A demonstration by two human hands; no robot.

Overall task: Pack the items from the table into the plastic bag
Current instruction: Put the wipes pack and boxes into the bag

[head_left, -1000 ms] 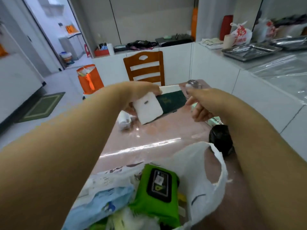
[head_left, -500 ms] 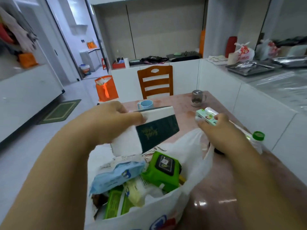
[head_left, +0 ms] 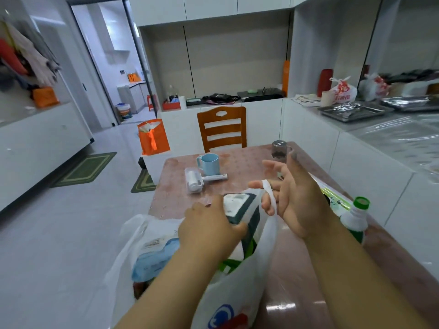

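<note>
Now the left hand (head_left: 209,230) grips the dark green and white pack (head_left: 242,211) from above, its lower end inside the plastic bag (head_left: 237,288) at the table's (head_left: 297,276) near edge. Just beside it, the right hand (head_left: 293,198), fingers spread, carries the bag's handle loop across them.

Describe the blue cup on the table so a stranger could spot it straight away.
Start at the wooden chair at the far end of the pink table. Just in front of it, towards the left, stands the light blue cup, upright. Its faceted sides and side handle set it apart from the white lint roller lying beside it.
</note>
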